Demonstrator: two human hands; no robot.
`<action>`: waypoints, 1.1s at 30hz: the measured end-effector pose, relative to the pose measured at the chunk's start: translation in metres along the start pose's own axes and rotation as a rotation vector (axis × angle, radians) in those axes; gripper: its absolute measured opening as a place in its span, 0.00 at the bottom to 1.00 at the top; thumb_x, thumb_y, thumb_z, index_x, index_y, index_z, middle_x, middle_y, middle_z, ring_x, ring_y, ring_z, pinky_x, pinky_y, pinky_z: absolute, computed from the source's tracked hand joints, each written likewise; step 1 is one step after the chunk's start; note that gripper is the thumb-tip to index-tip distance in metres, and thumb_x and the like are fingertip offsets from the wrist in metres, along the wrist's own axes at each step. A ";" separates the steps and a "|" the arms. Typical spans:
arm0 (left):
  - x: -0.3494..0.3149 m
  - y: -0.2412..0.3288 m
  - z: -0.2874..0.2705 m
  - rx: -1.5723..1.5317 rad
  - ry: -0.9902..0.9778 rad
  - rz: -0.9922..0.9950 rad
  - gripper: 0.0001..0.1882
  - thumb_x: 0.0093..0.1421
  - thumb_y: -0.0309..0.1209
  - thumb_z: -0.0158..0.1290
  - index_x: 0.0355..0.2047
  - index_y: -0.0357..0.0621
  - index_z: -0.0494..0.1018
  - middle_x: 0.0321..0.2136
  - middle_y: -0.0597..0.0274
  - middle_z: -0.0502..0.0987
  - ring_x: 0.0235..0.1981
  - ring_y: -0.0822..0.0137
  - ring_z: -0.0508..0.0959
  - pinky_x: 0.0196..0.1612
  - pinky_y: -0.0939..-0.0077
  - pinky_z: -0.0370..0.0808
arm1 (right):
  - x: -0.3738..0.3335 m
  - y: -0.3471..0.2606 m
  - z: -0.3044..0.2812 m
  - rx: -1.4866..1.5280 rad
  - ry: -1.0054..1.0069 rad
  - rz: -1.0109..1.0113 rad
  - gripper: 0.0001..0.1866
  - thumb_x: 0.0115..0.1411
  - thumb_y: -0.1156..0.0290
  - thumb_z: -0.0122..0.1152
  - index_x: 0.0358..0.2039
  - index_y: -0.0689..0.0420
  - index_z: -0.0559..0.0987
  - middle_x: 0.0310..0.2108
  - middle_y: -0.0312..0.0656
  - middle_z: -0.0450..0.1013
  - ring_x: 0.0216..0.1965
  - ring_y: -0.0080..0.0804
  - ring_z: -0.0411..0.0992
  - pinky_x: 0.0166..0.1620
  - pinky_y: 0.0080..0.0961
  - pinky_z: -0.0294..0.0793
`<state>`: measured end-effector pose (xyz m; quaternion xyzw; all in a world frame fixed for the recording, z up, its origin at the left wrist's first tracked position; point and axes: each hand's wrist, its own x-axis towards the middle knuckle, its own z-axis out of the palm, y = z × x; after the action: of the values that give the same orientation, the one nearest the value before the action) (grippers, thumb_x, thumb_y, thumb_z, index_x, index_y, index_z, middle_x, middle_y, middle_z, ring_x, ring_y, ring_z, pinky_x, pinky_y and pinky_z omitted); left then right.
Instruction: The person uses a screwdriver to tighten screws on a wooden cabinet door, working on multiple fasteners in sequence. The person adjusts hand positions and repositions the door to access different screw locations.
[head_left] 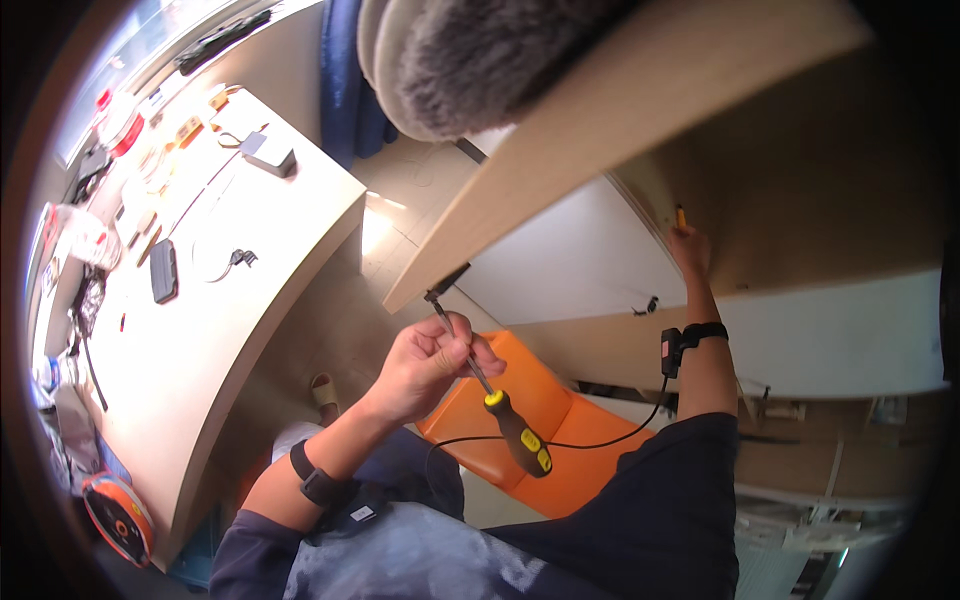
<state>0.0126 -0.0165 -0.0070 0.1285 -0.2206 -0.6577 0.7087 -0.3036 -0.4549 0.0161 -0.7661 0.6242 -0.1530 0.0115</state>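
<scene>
Left hand (430, 365) pinches the screwdriver (510, 418) by its shaft, handle hanging lower, tip near the dark fitting (452, 280) at the corner of the wooden panel (560, 150) (contact unclear), right hand (689, 248) gripping a small yellow item (681, 215) well apart, seemingly a positioning step, next move calling for careful tip alignment.
</scene>
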 end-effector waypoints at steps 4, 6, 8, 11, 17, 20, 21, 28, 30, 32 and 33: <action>-0.003 0.000 0.002 -0.021 0.016 0.039 0.07 0.64 0.32 0.46 0.33 0.41 0.65 0.35 0.54 0.76 0.42 0.62 0.77 0.48 0.66 0.73 | 0.041 -0.003 0.032 -0.257 -0.010 -0.143 0.18 0.55 0.56 0.54 0.23 0.60 0.78 0.20 0.45 0.74 0.24 0.37 0.74 0.30 0.31 0.72; -0.005 0.003 0.001 0.022 0.071 0.056 0.07 0.63 0.32 0.48 0.32 0.42 0.65 0.34 0.54 0.76 0.40 0.62 0.78 0.46 0.66 0.74 | 0.039 -0.039 0.037 -0.263 -0.024 -0.098 0.19 0.53 0.54 0.56 0.28 0.59 0.80 0.28 0.48 0.76 0.31 0.42 0.75 0.34 0.35 0.74; -0.004 0.001 0.008 0.012 0.113 0.019 0.08 0.62 0.33 0.49 0.30 0.43 0.65 0.33 0.57 0.77 0.39 0.63 0.78 0.45 0.67 0.73 | 0.032 -0.032 0.022 -0.279 0.038 -0.056 0.20 0.53 0.52 0.57 0.31 0.59 0.81 0.32 0.49 0.77 0.34 0.45 0.76 0.36 0.37 0.75; 0.003 -0.007 0.012 0.002 0.073 0.068 0.09 0.62 0.34 0.50 0.31 0.44 0.65 0.33 0.59 0.77 0.39 0.64 0.78 0.46 0.67 0.73 | 0.006 -0.022 0.002 -0.065 0.031 -0.158 0.19 0.58 0.54 0.53 0.38 0.57 0.79 0.30 0.44 0.77 0.27 0.33 0.75 0.31 0.29 0.74; 0.002 -0.005 0.013 0.016 0.080 0.144 0.08 0.62 0.36 0.50 0.32 0.47 0.65 0.32 0.63 0.76 0.39 0.67 0.78 0.46 0.68 0.72 | -0.200 -0.154 -0.102 0.725 -0.911 -0.123 0.16 0.63 0.67 0.50 0.50 0.58 0.69 0.35 0.42 0.74 0.27 0.22 0.72 0.31 0.18 0.70; 0.003 -0.007 0.016 0.011 0.069 0.133 0.08 0.62 0.36 0.50 0.34 0.47 0.65 0.32 0.63 0.75 0.39 0.68 0.78 0.45 0.70 0.73 | -0.298 -0.168 -0.120 0.784 -0.768 -0.328 0.27 0.57 0.71 0.58 0.55 0.59 0.61 0.45 0.46 0.70 0.30 0.24 0.73 0.35 0.19 0.71; 0.002 -0.008 0.016 -0.002 0.070 0.129 0.08 0.62 0.36 0.49 0.34 0.47 0.65 0.32 0.63 0.75 0.39 0.68 0.78 0.45 0.70 0.73 | -0.325 -0.175 -0.120 0.832 -0.650 -0.401 0.31 0.54 0.72 0.62 0.56 0.59 0.60 0.48 0.48 0.69 0.30 0.25 0.73 0.35 0.19 0.71; -0.001 -0.005 0.017 -0.036 0.104 0.112 0.06 0.63 0.33 0.48 0.36 0.46 0.66 0.34 0.63 0.75 0.38 0.69 0.78 0.46 0.72 0.74 | -0.403 -0.187 -0.114 0.632 -0.341 -0.433 0.38 0.44 0.72 0.73 0.53 0.60 0.61 0.46 0.51 0.68 0.31 0.28 0.74 0.31 0.20 0.75; -0.001 -0.005 0.015 -0.040 0.090 0.121 0.06 0.63 0.33 0.49 0.36 0.46 0.67 0.35 0.62 0.75 0.39 0.68 0.78 0.47 0.71 0.74 | -0.406 -0.198 -0.100 0.635 -0.303 -0.472 0.35 0.45 0.72 0.72 0.51 0.60 0.62 0.43 0.50 0.69 0.30 0.31 0.74 0.31 0.21 0.75; -0.002 -0.004 0.011 -0.047 0.074 0.105 0.07 0.63 0.34 0.49 0.36 0.44 0.67 0.37 0.60 0.75 0.42 0.67 0.76 0.50 0.68 0.72 | -0.408 -0.196 -0.081 0.599 -0.273 -0.423 0.31 0.47 0.72 0.70 0.49 0.61 0.64 0.38 0.50 0.71 0.29 0.35 0.74 0.30 0.25 0.75; -0.002 -0.003 0.010 -0.053 0.065 0.098 0.08 0.63 0.34 0.49 0.36 0.43 0.67 0.38 0.59 0.74 0.43 0.66 0.76 0.51 0.66 0.72 | -0.407 -0.197 -0.077 0.562 -0.211 -0.454 0.29 0.48 0.72 0.69 0.49 0.62 0.65 0.36 0.48 0.71 0.30 0.33 0.74 0.31 0.24 0.75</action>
<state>0.0048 -0.0141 -0.0004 0.1201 -0.1863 -0.6233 0.7499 -0.2060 -0.0070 0.0412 -0.8635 0.3675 -0.2370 0.2513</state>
